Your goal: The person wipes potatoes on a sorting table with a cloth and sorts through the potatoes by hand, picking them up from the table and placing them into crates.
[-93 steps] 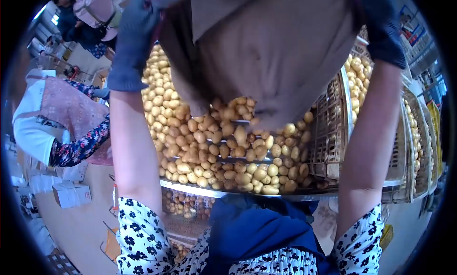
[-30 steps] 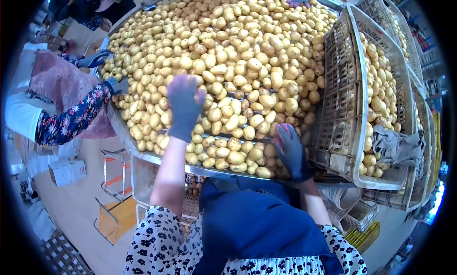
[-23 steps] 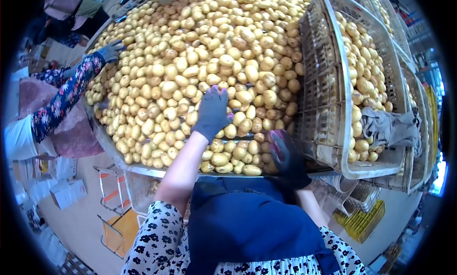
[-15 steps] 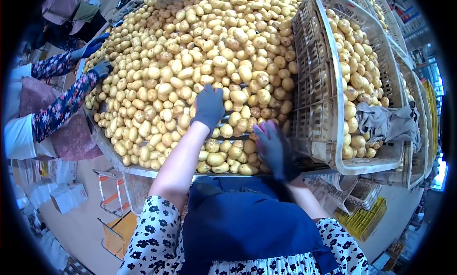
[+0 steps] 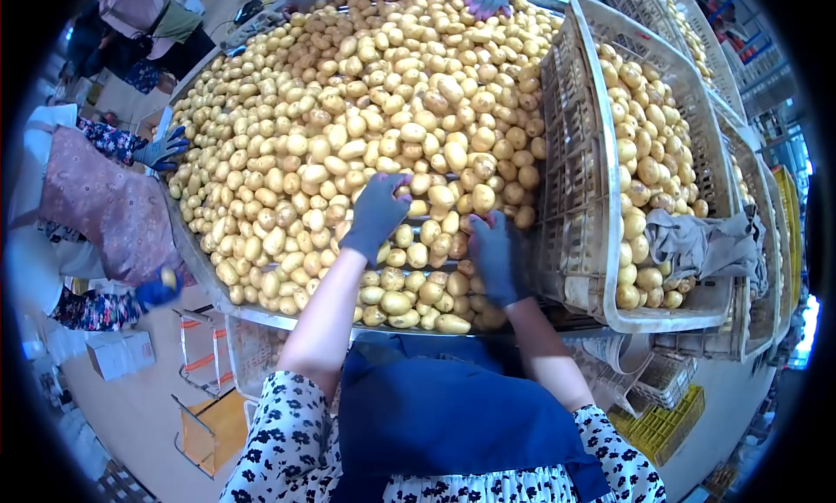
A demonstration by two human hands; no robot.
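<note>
A wide heap of yellow potatoes [image 5: 348, 111] covers the metal-edged sorting table [image 5: 200, 272]. My left hand [image 5: 380, 212], in a grey glove, rests on the potatoes near the middle of the front part. Its fingers are curled down, and what they hold, if anything, is hidden. To its right, my right hand [image 5: 494, 252], in a dark glove, touches the potatoes close to the crate. The fingers of that hand are bent around something I cannot make out. Between my hands, metal rollers show through gaps among potatoes.
Plastic crates of potatoes [image 5: 614, 233] stand along the right, with a grey cloth [image 5: 705, 243] over one rim. A co-worker [image 5: 109, 198] in blue gloves is at the left. Another gloved hand [image 5: 488, 1] reaches in at the far edge. A yellow crate [image 5: 666, 420] lies below right.
The brown cloth or sack seen earliest is gone from my hands. Both hands came down onto the potatoes, and their fingers have since curled. The co-worker's near arm has pulled back from the table.
</note>
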